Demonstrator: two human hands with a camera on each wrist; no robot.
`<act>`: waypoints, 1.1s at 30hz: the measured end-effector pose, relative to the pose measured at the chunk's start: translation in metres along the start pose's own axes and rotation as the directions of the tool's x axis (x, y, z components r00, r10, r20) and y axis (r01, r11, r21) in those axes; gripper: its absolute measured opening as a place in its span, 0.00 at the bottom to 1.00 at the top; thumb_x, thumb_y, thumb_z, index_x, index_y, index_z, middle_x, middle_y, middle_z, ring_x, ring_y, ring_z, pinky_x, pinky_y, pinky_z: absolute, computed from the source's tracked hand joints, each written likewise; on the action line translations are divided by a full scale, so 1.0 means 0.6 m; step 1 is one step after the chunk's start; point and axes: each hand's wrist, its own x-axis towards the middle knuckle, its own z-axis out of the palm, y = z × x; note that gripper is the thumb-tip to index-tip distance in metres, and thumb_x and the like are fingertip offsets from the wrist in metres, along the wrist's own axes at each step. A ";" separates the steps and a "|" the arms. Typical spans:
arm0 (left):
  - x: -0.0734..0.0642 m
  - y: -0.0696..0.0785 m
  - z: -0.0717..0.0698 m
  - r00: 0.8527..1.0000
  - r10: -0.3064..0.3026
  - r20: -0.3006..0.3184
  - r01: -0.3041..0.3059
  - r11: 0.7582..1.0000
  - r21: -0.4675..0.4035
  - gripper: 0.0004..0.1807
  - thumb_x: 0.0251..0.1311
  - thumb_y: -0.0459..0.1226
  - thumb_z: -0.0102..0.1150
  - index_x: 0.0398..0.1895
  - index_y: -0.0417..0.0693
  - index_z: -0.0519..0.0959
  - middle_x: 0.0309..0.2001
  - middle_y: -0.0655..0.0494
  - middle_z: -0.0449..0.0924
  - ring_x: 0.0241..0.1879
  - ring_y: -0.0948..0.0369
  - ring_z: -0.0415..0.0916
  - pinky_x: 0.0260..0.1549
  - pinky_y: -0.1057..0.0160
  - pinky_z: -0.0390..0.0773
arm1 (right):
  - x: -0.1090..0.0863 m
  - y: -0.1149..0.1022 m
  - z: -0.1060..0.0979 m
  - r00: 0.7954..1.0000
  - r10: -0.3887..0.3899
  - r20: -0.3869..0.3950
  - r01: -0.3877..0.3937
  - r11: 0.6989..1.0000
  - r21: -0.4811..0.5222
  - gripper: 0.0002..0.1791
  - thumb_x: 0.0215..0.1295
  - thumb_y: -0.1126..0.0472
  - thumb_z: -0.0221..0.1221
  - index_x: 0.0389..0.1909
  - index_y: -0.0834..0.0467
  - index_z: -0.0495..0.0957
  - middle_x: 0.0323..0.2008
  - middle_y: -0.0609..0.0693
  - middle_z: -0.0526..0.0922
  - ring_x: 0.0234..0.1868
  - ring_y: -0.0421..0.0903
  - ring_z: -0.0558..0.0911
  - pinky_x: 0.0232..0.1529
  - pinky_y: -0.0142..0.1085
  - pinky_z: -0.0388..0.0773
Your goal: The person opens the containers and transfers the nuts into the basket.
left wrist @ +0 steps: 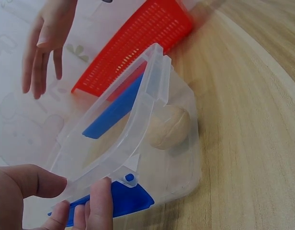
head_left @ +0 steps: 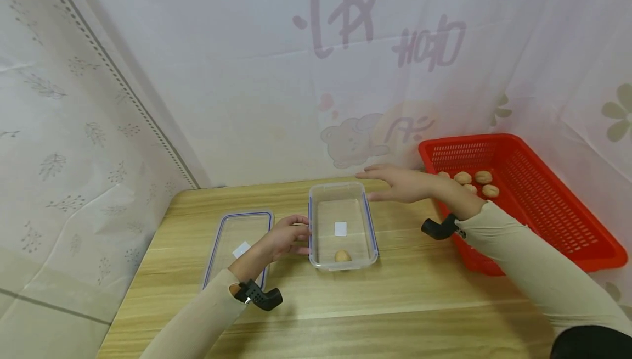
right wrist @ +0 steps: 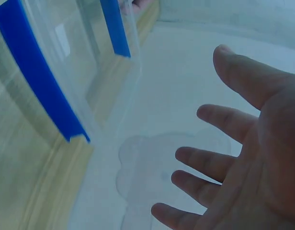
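Note:
A clear plastic food container (head_left: 323, 222) with blue side latches stands on the table, a single walnut (head_left: 343, 256) inside at its near end. My left hand (head_left: 288, 235) grips the container's left side. In the left wrist view its thumb lies at the rim and its fingers (left wrist: 100, 203) are against the blue latch (left wrist: 130, 199). Beyond the container's far right corner, my right hand (head_left: 397, 182) hovers with fingers spread and holds nothing. The right wrist view shows those fingers (right wrist: 209, 163) apart from the container wall.
A clear lid (head_left: 247, 215) with a blue seal lies on the wooden table (head_left: 345, 315) at left, partly under my left forearm. At right stands a red plastic basket (head_left: 558, 200) with several walnuts (head_left: 483, 177). A printed curtain (head_left: 247, 101) hangs behind the table.

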 end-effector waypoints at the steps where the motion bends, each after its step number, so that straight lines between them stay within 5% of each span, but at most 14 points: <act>1: 0.000 0.000 0.000 1.000 0.000 0.001 0.000 1.000 0.001 0.21 0.68 0.27 0.51 0.63 0.30 0.66 0.51 0.36 0.77 0.49 0.49 0.79 0.40 0.56 0.91 | 0.005 -0.003 0.003 1.000 -0.013 0.013 0.012 1.000 0.008 0.36 0.73 0.47 0.61 0.76 0.55 0.65 0.75 0.61 0.62 0.76 0.63 0.58 0.75 0.63 0.58; 11: -0.002 0.000 0.001 1.000 0.011 0.013 -0.011 1.000 0.010 0.22 0.67 0.27 0.51 0.63 0.29 0.65 0.50 0.36 0.78 0.51 0.48 0.78 0.41 0.55 0.91 | 0.052 -0.014 0.028 0.984 -0.109 0.139 0.089 0.986 0.141 0.30 0.75 0.44 0.58 0.72 0.52 0.71 0.72 0.49 0.70 0.75 0.52 0.63 0.77 0.56 0.61; 17: -0.001 0.001 0.001 1.000 0.006 0.009 -0.006 1.000 0.009 0.22 0.67 0.27 0.52 0.63 0.29 0.65 0.52 0.34 0.78 0.51 0.47 0.79 0.40 0.56 0.91 | 0.076 -0.014 0.050 0.965 -0.138 0.222 0.084 0.968 0.235 0.23 0.74 0.54 0.60 0.68 0.52 0.76 0.69 0.50 0.73 0.73 0.52 0.66 0.72 0.60 0.67; 27: 0.000 0.000 -0.001 1.000 0.006 0.007 -0.006 1.000 0.013 0.23 0.67 0.27 0.52 0.64 0.29 0.65 0.53 0.32 0.77 0.52 0.46 0.79 0.39 0.57 0.91 | 0.111 -0.018 0.076 0.901 -0.238 0.364 0.102 0.929 0.355 0.21 0.69 0.64 0.65 0.62 0.57 0.80 0.64 0.50 0.78 0.70 0.56 0.69 0.70 0.61 0.69; 33: 0.000 0.001 0.000 1.000 -0.002 0.001 0.002 1.000 0.006 0.23 0.66 0.27 0.52 0.64 0.29 0.65 0.53 0.33 0.78 0.52 0.46 0.79 0.39 0.57 0.91 | 0.128 -0.018 0.100 0.845 -0.283 0.453 0.083 0.907 0.412 0.23 0.67 0.71 0.63 0.63 0.64 0.77 0.65 0.54 0.77 0.68 0.62 0.71 0.70 0.48 0.74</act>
